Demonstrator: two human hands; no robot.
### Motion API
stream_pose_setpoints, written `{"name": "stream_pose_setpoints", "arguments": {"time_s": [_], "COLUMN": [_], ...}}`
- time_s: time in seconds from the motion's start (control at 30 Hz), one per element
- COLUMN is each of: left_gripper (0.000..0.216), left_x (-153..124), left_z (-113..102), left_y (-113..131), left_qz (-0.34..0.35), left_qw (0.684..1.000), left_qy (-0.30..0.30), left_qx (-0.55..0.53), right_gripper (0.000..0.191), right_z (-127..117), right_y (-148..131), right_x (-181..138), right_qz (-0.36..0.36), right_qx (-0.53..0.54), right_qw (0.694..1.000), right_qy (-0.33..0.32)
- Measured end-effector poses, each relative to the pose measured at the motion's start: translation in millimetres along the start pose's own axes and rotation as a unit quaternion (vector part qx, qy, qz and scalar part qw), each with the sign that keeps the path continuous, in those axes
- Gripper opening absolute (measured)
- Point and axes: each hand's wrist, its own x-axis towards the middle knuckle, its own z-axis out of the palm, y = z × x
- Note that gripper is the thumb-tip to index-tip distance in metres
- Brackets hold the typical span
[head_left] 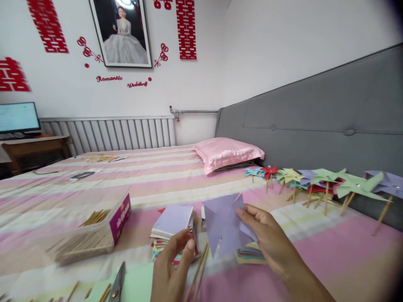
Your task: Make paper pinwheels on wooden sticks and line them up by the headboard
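A purple square of paper (pixel 222 226), slit in from its corners, is pinched at its right side between the thumb and fingers of my right hand (pixel 267 235). My left hand (pixel 173 264) holds nothing; its thumb and forefinger are curved with a small gap between them. Just behind it sits a stack of coloured paper squares (pixel 173 220), purple on top. Two thin wooden sticks (pixel 199 270) lie on the bed between my hands. Partly hidden below my right hand is a smaller pile of coloured paper (pixel 250 256). A small white item (pixel 203 219) shows behind the purple paper.
A clear plastic box of sticks (pixel 91 235) stands on the left. Dark scissors (pixel 117 283) and loose sticks lie at the front left on green paper (pixel 135 279). Several finished paper pinwheels (pixel 327 180) line the grey headboard (pixel 315 109). Farther back are a pink pillow (pixel 228 153) and a phone (pixel 82 175).
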Motion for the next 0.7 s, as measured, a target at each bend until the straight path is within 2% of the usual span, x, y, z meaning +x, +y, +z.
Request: {"name": "stream_pose_setpoints", "arguments": {"time_s": [0.13, 0.23, 0.37, 0.43, 0.53, 0.7], "left_gripper": [0.056, 0.049, 0.040, 0.038, 0.038, 0.040], "left_x": [0.3, -2.9, -8.4, -8.3, -5.0, -5.1], "left_z": [8.3, 13.9, 15.0, 12.5, 8.8, 12.9], "left_y": [1.6, 1.5, 0.0, -1.9, -5.0, -12.6], "left_qz": [-0.055, -0.087, -0.126, -0.127, -0.121, -0.140], "left_qw": [0.974, 0.946, 0.955, 0.965, 0.970, 0.965], "left_qy": [-0.046, -0.091, -0.071, -0.058, -0.071, -0.106], "left_qx": [-0.217, -0.299, -0.261, -0.223, -0.200, -0.193], "right_gripper": [0.034, 0.039, 0.047, 0.049, 0.050, 0.039], "right_z": [16.9, 25.1, 31.1, 31.9, 31.7, 29.9], "right_y": [15.4, 27.9, 38.0, 38.4, 33.8, 28.6], "right_x": [-1.4, -1.2, -0.8, -1.2, -3.3, -5.4], "right_qz": [0.064, 0.094, 0.107, 0.106, 0.089, 0.042], "right_qx": [0.032, 0.039, 0.011, -0.019, -0.064, -0.101], "right_qw": [0.996, 0.989, 0.984, 0.983, 0.981, 0.987], "right_qy": [-0.062, -0.107, -0.143, -0.150, -0.158, -0.117]}}
